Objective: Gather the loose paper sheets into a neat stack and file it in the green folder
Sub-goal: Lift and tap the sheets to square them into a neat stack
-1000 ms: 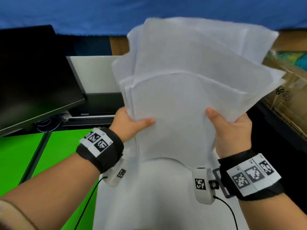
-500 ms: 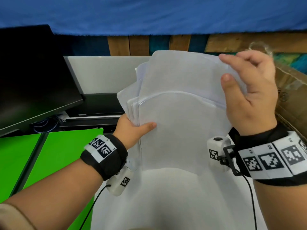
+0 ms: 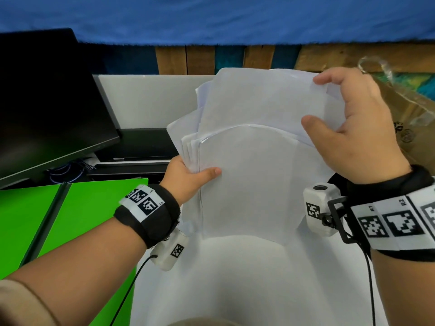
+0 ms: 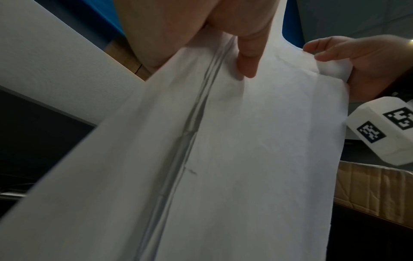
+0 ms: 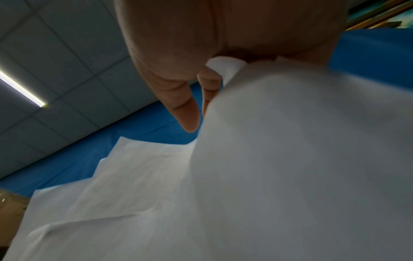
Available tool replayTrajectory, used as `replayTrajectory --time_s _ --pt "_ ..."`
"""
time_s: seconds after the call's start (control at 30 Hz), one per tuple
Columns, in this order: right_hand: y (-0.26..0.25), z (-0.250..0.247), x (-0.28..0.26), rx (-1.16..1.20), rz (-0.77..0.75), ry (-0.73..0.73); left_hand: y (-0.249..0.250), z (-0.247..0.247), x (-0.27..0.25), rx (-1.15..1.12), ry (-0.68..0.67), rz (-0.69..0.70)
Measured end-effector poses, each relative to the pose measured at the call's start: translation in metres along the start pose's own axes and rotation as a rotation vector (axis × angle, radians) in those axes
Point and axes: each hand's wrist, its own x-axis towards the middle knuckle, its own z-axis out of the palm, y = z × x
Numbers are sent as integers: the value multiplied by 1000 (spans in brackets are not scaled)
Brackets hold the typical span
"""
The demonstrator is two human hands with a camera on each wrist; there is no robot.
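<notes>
Left hand (image 3: 188, 177) gripping the sheets (image 3: 247, 184) at nine o'clock, right hand (image 3: 357, 128) curled on their two o'clock corner, folder (image 3: 77, 215) lying open at eight o'clock

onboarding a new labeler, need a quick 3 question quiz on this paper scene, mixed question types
1. True or false: the paper sheets already lie inside the green folder.
2. Which hand grips the sheets at their lower left edge? A) left hand B) right hand
3. Fill in: the folder lies open on the person's ____ side.

Key:
1. False; the sheets are held up, edges uneven.
2. A; the right hand is at the upper right corner.
3. Left.
</notes>
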Motion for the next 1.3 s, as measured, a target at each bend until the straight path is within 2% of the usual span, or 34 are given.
replayTrajectory --time_s 0.1,0.27,0.4,0.57,0.67,0.8,0.87,1.03,1.2,1.3 --pt "5 1 -2 57 -33 27 1 1 1 -24 -35 -7" --pt "13 0 -4 14 -71 111 1 1 5 -54 -62 -34" --pt "19 1 -3 81 -38 145 1 2 7 -57 -78 -49" --pt "30 0 -5 244 97 52 1 5 10 -31 -18 -56" --pt "48 1 -14 461 246 5 1 4 9 -17 -9 -45" --pt "76 28 -41 648 436 -291 1 1 9 -10 11 -34" --pt "77 43 -50 678 529 -347 0 -1 10 -20 -8 -48" --pt "54 62 -56 749 648 -202 7 -7 10 -106 -79 -64" --pt "43 87 -48 919 724 46 27 5 11 -57 84 -52" --pt "26 94 -49 924 687 219 41 23 3 -41 101 69"
